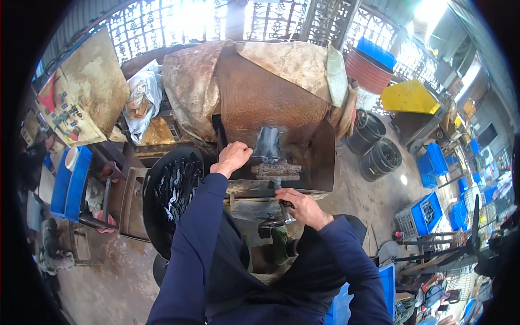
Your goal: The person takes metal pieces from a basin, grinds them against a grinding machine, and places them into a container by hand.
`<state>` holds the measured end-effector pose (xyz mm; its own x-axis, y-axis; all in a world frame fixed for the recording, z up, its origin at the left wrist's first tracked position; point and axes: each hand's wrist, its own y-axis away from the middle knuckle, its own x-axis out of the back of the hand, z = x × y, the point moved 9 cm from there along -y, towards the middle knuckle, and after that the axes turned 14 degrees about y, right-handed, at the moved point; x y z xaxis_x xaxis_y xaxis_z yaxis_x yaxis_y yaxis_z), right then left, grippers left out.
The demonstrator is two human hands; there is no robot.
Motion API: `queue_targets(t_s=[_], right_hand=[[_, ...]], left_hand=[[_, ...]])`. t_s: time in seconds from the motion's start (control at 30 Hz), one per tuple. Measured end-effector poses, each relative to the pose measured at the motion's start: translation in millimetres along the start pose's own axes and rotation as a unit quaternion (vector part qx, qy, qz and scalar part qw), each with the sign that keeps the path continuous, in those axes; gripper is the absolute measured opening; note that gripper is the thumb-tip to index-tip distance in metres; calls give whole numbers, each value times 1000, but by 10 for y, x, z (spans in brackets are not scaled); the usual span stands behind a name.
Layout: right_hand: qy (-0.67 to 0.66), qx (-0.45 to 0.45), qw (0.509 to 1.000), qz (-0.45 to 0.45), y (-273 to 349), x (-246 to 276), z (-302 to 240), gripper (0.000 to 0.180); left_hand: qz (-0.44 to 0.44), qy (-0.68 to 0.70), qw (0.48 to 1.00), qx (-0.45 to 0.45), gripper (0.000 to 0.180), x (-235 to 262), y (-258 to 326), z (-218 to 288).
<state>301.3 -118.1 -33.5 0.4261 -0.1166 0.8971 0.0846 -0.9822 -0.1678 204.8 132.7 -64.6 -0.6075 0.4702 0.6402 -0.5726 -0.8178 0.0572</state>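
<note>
My left hand (233,158) is closed at the left of a grey, worn wheel-like part (267,142) inside a metal housing (317,157). A thin dark strip seems to run from its fingertips, too small to name. Lower and to the right, my right hand (306,210) curls round a dark metal piece (287,205), just in front of the housing's near edge. Between the hands lies a rough, crusted block (276,170) below the wheel-like part. A black tub (172,189) of several dark metal parts stands beside my left forearm.
Stained sheets (271,81) drape over the machine. Black buckets (381,160) and a red drum (368,70) stand at the right. Blue crates (425,214) lie farther right, near a fan (475,244). At the left are a blue bin (70,184) and a board (84,89).
</note>
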Motion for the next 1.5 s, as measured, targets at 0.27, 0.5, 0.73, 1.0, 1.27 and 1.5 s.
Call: queue_targets(t_s=[0.27,0.5,0.73,1.0,1.27,1.5], right_hand=[[-52,28,996,65,-133,25,109,44],[-274,-216,930,116,-552,196,386,25],[-247,-269,908,206,-1149,534,645,19],[-205,-294,900,250,-1799,635,1143,25],[-185,-290,905,250,-1863,607,1173,28],[-194,-248,911,266,-1955,594,1180,32]], left_hand=[[57,51,997,0,34,74,-32,57],[187,41,977,-99,35,268,-74,277],[211,140,961,-114,35,327,-36,457],[197,163,960,-117,32,328,-29,492],[194,165,961,-112,30,393,66,436],[218,302,909,-187,25,834,224,510]])
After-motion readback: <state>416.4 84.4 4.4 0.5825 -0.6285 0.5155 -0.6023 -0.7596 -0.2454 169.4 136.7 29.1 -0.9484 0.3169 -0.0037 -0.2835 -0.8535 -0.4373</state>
